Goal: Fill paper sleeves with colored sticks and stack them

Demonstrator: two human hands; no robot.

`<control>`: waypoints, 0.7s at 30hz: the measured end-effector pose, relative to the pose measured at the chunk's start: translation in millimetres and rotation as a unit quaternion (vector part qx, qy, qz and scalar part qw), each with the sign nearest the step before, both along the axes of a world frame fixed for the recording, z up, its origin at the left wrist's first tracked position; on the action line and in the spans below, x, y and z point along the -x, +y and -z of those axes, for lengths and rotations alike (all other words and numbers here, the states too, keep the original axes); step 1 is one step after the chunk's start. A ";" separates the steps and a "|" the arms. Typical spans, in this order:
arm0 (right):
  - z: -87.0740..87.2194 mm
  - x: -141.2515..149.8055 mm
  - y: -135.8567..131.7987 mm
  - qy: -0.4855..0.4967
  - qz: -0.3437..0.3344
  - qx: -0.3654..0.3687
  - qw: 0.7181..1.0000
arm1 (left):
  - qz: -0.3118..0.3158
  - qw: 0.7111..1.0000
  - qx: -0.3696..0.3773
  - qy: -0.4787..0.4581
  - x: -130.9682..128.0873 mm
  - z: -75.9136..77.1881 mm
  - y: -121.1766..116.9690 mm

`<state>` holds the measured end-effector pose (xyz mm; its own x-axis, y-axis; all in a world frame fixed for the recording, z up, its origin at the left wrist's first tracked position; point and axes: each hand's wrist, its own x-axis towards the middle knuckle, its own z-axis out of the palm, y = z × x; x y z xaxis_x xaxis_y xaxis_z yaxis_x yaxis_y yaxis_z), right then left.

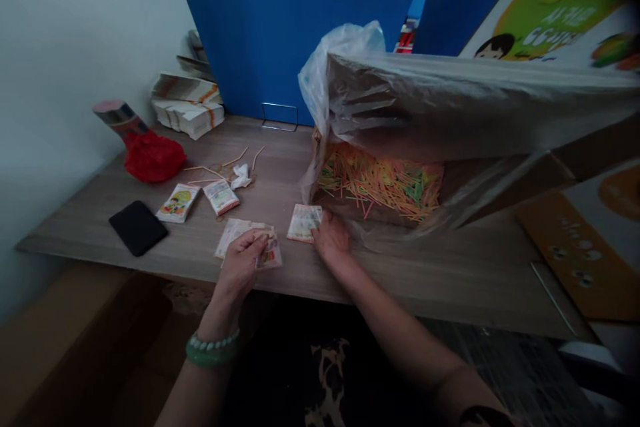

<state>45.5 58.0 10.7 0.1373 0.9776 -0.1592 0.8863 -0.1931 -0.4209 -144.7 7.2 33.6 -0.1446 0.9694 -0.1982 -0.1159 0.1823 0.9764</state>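
Sorting small printed packets near the desk's front edge — the left hand (243,261) has its fingers closed on a packet (270,252) atop a short stack (234,235), while the right hand (330,237) presses flat, fingers loosely spread, on another packet (303,221) beside the plastic-lined box (450,107) of coloured sticks (380,183). The step looks like gathering packets — next calls for a clean pinch.

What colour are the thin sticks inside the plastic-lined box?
Mixed: mostly orange and yellow, with some green and pink sticks. The head view shows them clearly.
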 end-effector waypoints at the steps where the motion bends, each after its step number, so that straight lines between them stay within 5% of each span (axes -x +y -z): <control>1: 0.2 -1.1 1.0 0.024 0.013 0.021 0.999 | -0.006 1.000 -0.007 0.027 2.9 3.9 1.4; 4: 1.0 -6.6 2.2 0.073 0.018 0.049 0.996 | -0.040 0.981 -0.061 0.182 13.8 17.9 12.1; 9: 5.3 -20.9 -0.1 0.051 0.005 -0.024 0.998 | -0.110 0.867 -0.113 0.472 21.1 27.0 27.5; 12: 9.9 -35.3 -1.3 0.072 0.013 -0.049 0.996 | -0.122 0.824 -0.133 0.537 10.0 19.2 22.5; 14: 14.5 -46.0 -1.2 0.121 0.018 -0.059 0.991 | -0.098 0.848 -0.157 0.496 -5.2 14.0 18.2; 17: 23.3 -58.6 -2.1 0.241 0.037 -0.080 0.966 | -0.007 0.929 -0.130 0.348 -35.5 11.0 18.3; 21: 34.4 -63.7 -8.4 0.463 0.012 -0.052 0.885 | 0.105 0.988 -0.013 0.109 -74.5 11.5 29.7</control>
<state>109.1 49.6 -23.7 0.0155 0.9923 -0.1228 0.1492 -0.1237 -0.9810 -70.3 36.9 22.1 0.0231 0.9870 -0.1587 0.1361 0.1542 0.9786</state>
